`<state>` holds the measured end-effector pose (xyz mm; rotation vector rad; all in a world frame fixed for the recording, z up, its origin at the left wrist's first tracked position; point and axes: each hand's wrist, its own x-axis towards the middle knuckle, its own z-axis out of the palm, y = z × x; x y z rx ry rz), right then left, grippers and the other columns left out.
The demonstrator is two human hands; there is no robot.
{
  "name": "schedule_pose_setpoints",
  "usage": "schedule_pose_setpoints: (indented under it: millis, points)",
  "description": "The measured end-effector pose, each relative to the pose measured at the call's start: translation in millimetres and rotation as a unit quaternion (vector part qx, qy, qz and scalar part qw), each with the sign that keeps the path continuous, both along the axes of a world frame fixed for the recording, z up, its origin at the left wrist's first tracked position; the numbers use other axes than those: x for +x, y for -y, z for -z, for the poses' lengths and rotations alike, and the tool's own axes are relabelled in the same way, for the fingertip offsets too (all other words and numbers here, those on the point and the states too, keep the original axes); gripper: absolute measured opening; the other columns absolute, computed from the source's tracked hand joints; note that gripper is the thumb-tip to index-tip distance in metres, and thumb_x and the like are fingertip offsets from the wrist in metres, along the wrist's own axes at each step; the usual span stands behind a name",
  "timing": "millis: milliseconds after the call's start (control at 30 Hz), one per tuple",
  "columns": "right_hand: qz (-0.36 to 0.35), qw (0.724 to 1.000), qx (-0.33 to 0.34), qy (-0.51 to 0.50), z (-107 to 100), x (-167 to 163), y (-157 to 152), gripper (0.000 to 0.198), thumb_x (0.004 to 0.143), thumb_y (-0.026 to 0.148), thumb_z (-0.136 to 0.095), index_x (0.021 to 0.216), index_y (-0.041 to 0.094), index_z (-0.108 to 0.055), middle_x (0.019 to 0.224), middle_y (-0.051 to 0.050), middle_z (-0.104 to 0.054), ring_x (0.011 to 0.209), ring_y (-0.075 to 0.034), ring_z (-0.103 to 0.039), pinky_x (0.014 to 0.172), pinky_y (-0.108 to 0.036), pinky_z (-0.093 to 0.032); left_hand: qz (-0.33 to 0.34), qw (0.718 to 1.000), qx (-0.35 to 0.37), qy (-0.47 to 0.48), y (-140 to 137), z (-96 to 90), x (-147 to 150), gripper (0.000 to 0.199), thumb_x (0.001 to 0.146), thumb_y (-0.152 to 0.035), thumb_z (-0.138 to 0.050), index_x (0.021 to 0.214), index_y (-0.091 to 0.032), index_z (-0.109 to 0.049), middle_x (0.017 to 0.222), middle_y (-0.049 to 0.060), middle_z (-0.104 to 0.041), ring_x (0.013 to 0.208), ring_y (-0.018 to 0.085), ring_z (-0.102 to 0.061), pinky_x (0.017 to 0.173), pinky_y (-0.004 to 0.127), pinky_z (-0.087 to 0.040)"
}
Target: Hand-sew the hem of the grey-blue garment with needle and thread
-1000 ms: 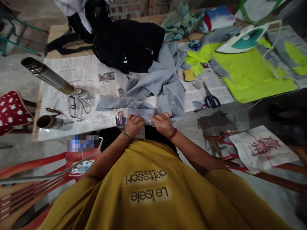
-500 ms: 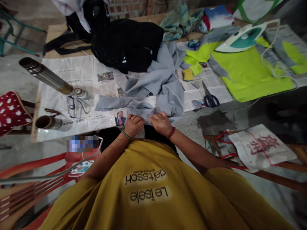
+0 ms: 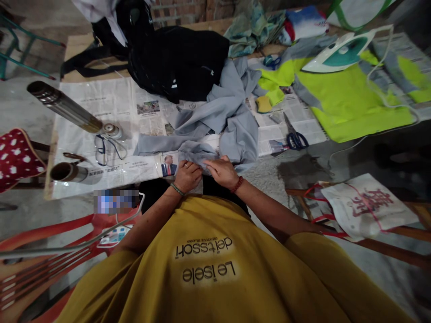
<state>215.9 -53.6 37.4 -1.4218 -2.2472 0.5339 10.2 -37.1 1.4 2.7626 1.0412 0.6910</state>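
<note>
A length of grey fabric (image 3: 232, 121) lies crumpled across the newspaper-covered table, its near end at the table's front edge. My left hand (image 3: 188, 176), with a ring and a green bead bracelet, is closed on that near edge of the fabric. Close beside it, my right hand (image 3: 224, 172), with a red bead bracelet, also grips the cloth, its index finger reaching toward the left fingertips. The thumbs and the exact pinch are partly hidden.
Scissors (image 3: 295, 134) and a yellow sponge (image 3: 263, 104) lie to the right. Beyond them an iron (image 3: 340, 54) rests on a neon-yellow garment (image 3: 357, 103). A black backpack (image 3: 178, 63) sits at the back. At left are glasses (image 3: 108, 150), a steel flask (image 3: 65, 107) and a cup (image 3: 67, 172).
My right hand has shifted slightly left, its index finger now stretched toward my left hand. The left hand and most of the fabric stay as they were.
</note>
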Motion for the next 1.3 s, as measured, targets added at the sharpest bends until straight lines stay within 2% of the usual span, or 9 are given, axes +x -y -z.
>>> schedule_pose_setpoints:
  millis: [133,200,267,400,600,967,1133,1200,1300]
  points:
    - [0.101,0.976,-0.141,-0.133,-4,-9,-8,0.024,0.093,0.02,-0.059,0.113,0.018,-0.07,0.083,-0.002,-0.075,0.072,-0.014,-0.065,0.077,-0.027,-0.046,0.004,1.0,0.006,0.007,-1,-1.9,1,0.024,0.098,-0.021,-0.052,0.087,-0.02,-0.074,0.088,0.007,-0.071,0.085,0.022,-0.06,0.087,0.041,-0.037]
    - [0.133,0.948,-0.222,-0.184,-9,-10,-13,0.014,0.092,0.025,-0.06,0.097,0.017,-0.071,0.078,0.001,-0.073,0.062,-0.011,-0.06,0.065,-0.022,-0.044,0.003,1.0,0.015,0.014,-1,-2.0,1,0.026,0.1,-0.022,-0.051,0.088,-0.02,-0.074,0.086,0.007,-0.071,0.084,0.021,-0.061,0.087,0.041,-0.037]
    - [0.145,0.934,-0.258,-0.199,-14,-10,-17,0.017,0.092,0.028,-0.06,0.086,0.017,-0.07,0.073,0.002,-0.069,0.057,-0.008,-0.055,0.059,-0.021,-0.039,-0.001,1.0,0.025,0.012,-2,-1.4,0,0.028,0.102,-0.024,-0.049,0.089,-0.02,-0.074,0.083,0.006,-0.07,0.083,0.021,-0.061,0.086,0.04,-0.037]
    - [0.136,0.959,-0.204,-0.143,-21,-10,-22,0.028,0.093,0.031,-0.059,0.071,0.016,-0.066,0.062,0.002,-0.06,0.061,-0.009,-0.049,0.062,-0.022,-0.034,-0.009,1.0,0.015,0.0,-4,0.5,0,0.031,0.105,-0.026,-0.044,0.095,-0.022,-0.074,0.085,0.006,-0.07,0.085,0.022,-0.062,0.088,0.04,-0.037]
    - [0.11,0.985,-0.118,-0.058,-16,-14,-26,0.03,0.094,0.028,-0.054,0.066,0.018,-0.06,0.063,0.0,-0.058,0.064,-0.011,-0.044,0.063,-0.025,-0.028,-0.003,0.999,0.03,-0.012,-7,0.1,1,0.034,0.105,-0.021,-0.04,0.101,-0.021,-0.073,0.089,0.007,-0.071,0.086,0.022,-0.063,0.09,0.04,-0.038]
    - [0.103,0.98,-0.155,-0.072,-16,-8,-29,0.034,0.093,0.027,-0.054,0.061,0.017,-0.052,0.057,0.003,-0.048,0.061,-0.01,-0.04,0.06,-0.023,-0.026,-0.033,0.999,-0.025,0.026,-14,-3.5,12,0.032,0.105,-0.026,-0.041,0.103,-0.02,-0.073,0.093,0.009,-0.071,0.091,0.023,-0.064,0.092,0.041,-0.042]
    - [0.061,0.984,-0.158,-0.048,-13,-2,-40,0.032,0.097,0.03,-0.051,0.07,0.017,-0.064,0.065,0.001,-0.058,0.067,-0.011,-0.05,0.064,-0.023,-0.033,-0.037,0.994,-0.078,0.066,-28,-6.0,10,0.028,0.102,-0.029,-0.048,0.097,-0.018,-0.074,0.094,0.01,-0.071,0.095,0.025,-0.064,0.091,0.042,-0.045]
    - [0.065,0.992,-0.101,-0.044,-20,7,-47,0.03,0.099,0.029,-0.047,0.086,0.018,-0.071,0.08,-0.003,-0.067,0.079,-0.015,-0.058,0.073,-0.024,-0.041,-0.042,0.987,-0.113,0.107,-36,-6.3,7,0.024,0.098,-0.028,-0.054,0.093,-0.017,-0.074,0.095,0.01,-0.071,0.095,0.024,-0.065,0.09,0.04,-0.048]
    - [0.128,0.988,0.061,-0.053,-38,20,-45,0.035,0.103,0.031,-0.041,0.115,0.019,-0.071,0.108,-0.01,-0.071,0.104,-0.021,-0.061,0.092,-0.033,-0.045,-0.049,0.961,-0.206,0.178,-45,-7.0,4,0.019,0.091,-0.025,-0.057,0.088,-0.016,-0.073,0.094,0.008,-0.072,0.089,0.02,-0.065,0.085,0.033,-0.051]
